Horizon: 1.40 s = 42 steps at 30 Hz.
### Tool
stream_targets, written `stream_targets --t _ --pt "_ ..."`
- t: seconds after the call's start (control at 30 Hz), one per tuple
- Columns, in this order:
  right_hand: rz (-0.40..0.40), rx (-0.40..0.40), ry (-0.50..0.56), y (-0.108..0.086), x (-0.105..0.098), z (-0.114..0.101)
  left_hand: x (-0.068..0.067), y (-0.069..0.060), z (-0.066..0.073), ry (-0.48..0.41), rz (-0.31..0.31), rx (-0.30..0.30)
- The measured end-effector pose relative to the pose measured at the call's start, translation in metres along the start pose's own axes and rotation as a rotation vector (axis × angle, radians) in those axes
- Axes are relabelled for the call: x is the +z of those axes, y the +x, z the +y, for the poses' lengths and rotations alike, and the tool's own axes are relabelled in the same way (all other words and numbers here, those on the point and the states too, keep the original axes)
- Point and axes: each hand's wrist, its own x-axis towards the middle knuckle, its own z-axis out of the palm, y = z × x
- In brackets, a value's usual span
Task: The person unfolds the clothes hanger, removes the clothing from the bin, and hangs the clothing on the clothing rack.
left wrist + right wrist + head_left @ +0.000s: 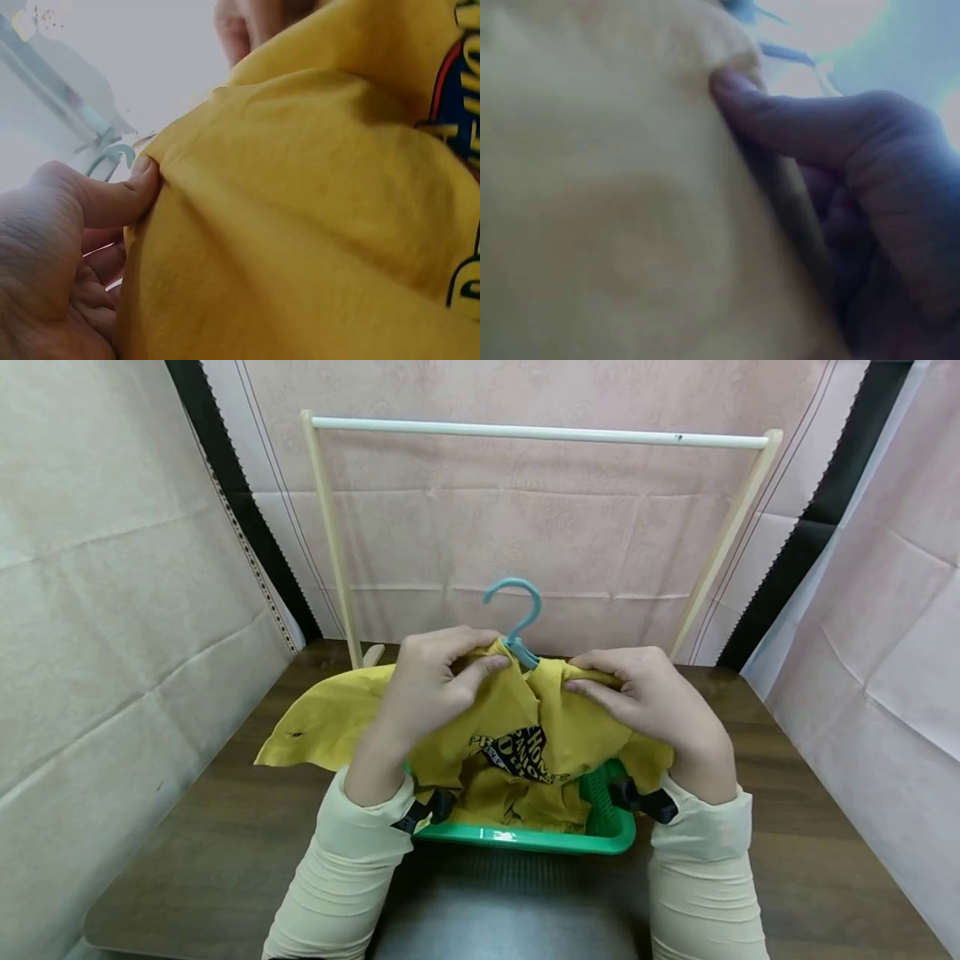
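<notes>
A yellow shirt [480, 727] with a dark printed design hangs spread between both hands, its lower part over a green basket [525, 837]. The blue hook of a hanger [534, 602] rises above the neckline; the rest of the hanger is mostly hidden by cloth. The left hand [435, 681] pinches the shirt just left of the hook, thumb in front. On the other side, the right hand [652, 693] pinches the shoulder fabric. Close up, the left wrist view shows the left thumb [124, 196] pressing the yellow cloth; in the blurred right wrist view the right thumb [795, 127] does likewise.
Behind the basket stands a rack with a white horizontal bar [525, 432] and two cream posts. More yellow cloth [525, 806] lies in the basket. Pale fabric walls [112, 610] surround the brown wooden tabletop [202, 852] at the back and sides.
</notes>
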Motion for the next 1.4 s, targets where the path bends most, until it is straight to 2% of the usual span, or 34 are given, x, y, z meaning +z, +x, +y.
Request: stream_targets --t 0.13,0.23,0.37,0.5,0.57,0.63,0.8,0.93,1.03,1.2,1.4 --pt "-0.008 -0.028 0.004 0.005 0.009 -0.005 0.009 0.0 0.005 -0.002 -0.068 -0.002" --pt "0.002 -0.021 -0.016 0.006 0.011 -0.006 0.007 -0.002 0.007 0.128 -0.074 -0.015" --pt "0.023 0.005 -0.069 0.005 0.01 -0.005 -0.01 -0.004 0.007 0.321 -0.088 -0.031" --pt "0.03 0.027 -0.092 0.003 0.006 -0.003 -0.029 -0.007 0.004 0.352 -0.168 -0.071" --pt "0.031 0.026 -0.086 0.003 0.004 -0.003 -0.034 -0.008 0.001 0.343 -0.215 -0.083" --pt "0.035 0.022 -0.075 0.002 0.004 -0.003 -0.033 -0.008 -0.001 0.312 -0.255 -0.075" --pt "0.065 -0.002 -0.055 0.004 0.007 -0.007 -0.017 -0.007 -0.005 0.243 -0.296 -0.026" --pt "0.098 -0.018 -0.066 0.008 0.011 -0.012 -0.008 -0.006 -0.005 0.209 -0.29 0.007" --pt "0.109 -0.013 -0.069 0.01 0.012 -0.015 -0.006 -0.006 -0.006 0.177 -0.274 0.015" --pt "0.054 0.01 -0.055 0.008 0.006 -0.016 -0.011 -0.006 -0.01 0.14 -0.266 0.001" --pt "0.008 0.089 -0.068 -0.006 -0.014 -0.011 -0.021 -0.006 -0.014 0.119 -0.243 -0.026"
